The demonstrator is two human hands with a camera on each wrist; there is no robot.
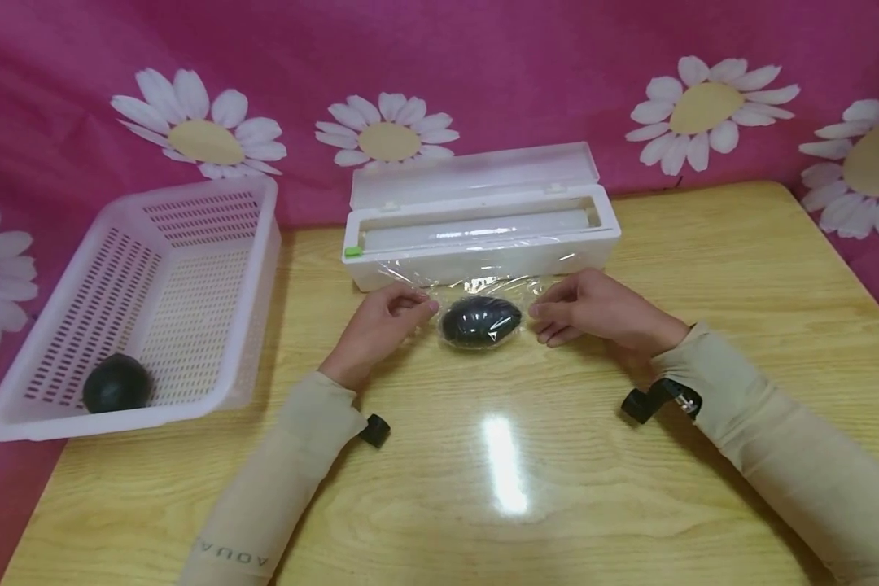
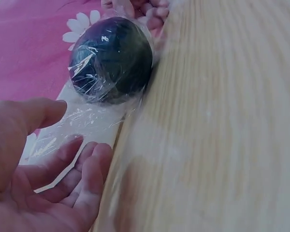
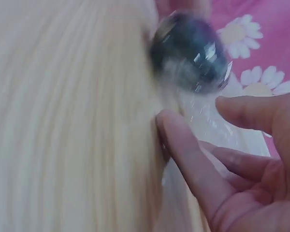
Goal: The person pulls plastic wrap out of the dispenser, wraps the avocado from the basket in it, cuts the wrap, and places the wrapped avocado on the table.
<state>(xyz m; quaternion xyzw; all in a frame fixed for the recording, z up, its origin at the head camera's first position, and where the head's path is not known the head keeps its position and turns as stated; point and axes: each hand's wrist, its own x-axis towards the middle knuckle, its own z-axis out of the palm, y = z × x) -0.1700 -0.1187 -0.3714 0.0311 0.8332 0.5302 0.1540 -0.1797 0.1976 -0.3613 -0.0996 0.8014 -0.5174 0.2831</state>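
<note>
A dark, avocado-like fruit [image 1: 481, 322] lies on the table between my hands, wrapped in clear cling film [image 1: 483, 281]. The film stretches from the fruit back to the front of a white cling film dispenser [image 1: 483, 259]. At the fruit's left end is my left hand [image 1: 381, 325], thumb and fingers bent and spread apart, fingertips right by the film. My right hand [image 1: 601, 313] is at the opposite end, its thumb likewise apart from the fingers. Both wrist views show gaps between thumb and fingers, with the wrapped fruit [image 2: 111, 60] beyond the fingertips.
The dispenser's lid [image 1: 476, 175] stands raised, with a film roll [image 1: 476, 229] inside and a green piece [image 1: 353, 252] at its left front corner. To the left, a white slotted basket [image 1: 260, 325] holds another dark round fruit [image 1: 117, 382]. A pink flowered cloth [image 1: 483, 65] hangs behind the wooden table [image 1: 439, 505].
</note>
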